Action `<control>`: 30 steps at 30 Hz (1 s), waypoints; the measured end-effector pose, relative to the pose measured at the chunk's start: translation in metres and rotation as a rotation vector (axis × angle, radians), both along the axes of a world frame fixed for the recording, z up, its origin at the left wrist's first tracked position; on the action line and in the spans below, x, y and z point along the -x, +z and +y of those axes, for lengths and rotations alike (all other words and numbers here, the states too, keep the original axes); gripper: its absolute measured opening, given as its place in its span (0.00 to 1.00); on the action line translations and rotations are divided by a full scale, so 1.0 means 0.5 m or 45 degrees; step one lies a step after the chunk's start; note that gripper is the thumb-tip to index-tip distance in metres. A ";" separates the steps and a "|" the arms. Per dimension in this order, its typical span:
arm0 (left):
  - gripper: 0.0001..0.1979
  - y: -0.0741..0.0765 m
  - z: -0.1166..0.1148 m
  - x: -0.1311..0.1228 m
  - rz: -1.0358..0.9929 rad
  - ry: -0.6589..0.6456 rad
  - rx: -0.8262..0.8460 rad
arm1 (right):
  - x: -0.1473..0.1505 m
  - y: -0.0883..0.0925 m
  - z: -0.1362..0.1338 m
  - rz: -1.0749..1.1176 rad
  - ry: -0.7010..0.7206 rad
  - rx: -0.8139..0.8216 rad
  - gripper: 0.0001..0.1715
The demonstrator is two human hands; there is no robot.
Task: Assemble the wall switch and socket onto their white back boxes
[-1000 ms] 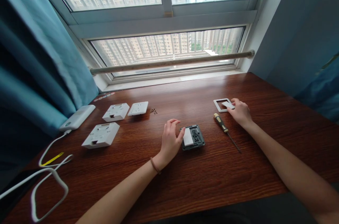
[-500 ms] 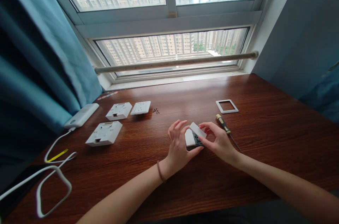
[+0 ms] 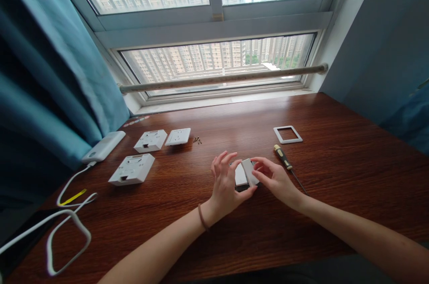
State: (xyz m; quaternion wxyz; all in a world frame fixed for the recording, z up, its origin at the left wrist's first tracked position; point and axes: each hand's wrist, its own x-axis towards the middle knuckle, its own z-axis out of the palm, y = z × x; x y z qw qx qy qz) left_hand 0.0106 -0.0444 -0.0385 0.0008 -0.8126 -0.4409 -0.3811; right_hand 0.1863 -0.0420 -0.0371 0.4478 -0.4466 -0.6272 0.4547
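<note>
My left hand (image 3: 226, 183) grips a wall switch (image 3: 240, 175) with a dark base and a white rocker on its left half, thumb at the near edge and fingers at the far side. Between the fingertips of my right hand (image 3: 273, 179) is a white rocker cover (image 3: 250, 172), lying over the right half of the switch and slightly tilted. Whether it is seated I cannot tell. Just right of my right hand lies a screwdriver (image 3: 282, 157) with a yellow and black handle. Beyond it rests a white square frame (image 3: 296, 141).
Two white mounting boxes (image 3: 132, 168) and a white socket panel (image 3: 178, 136) stand on the left of the wooden table (image 3: 187, 243). Several small screws (image 3: 197, 140) lie by the panel. A white power bank (image 3: 103, 146) with a white cable (image 3: 87, 232) sits near the curtain (image 3: 67, 56).
My right hand has lowered the white rocker cover from a raised, angled position onto the right half of the switch. My left hand has barely moved.
</note>
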 end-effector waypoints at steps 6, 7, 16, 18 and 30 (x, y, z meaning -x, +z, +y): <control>0.29 0.005 0.012 0.006 0.057 -0.009 0.143 | -0.013 -0.019 0.025 0.203 -0.008 0.229 0.17; 0.30 0.003 0.015 0.006 0.040 -0.020 0.176 | -0.014 -0.021 0.027 0.231 -0.020 0.271 0.18; 0.23 -0.021 0.042 0.013 -0.364 0.161 0.670 | -0.014 -0.039 0.041 0.127 -0.073 0.299 0.19; 0.23 -0.020 0.045 0.017 -0.313 0.254 0.688 | -0.015 -0.041 0.043 0.081 -0.082 0.265 0.19; 0.23 -0.001 0.053 0.033 -0.166 0.195 0.914 | -0.019 -0.043 0.041 -0.208 -0.091 0.030 0.14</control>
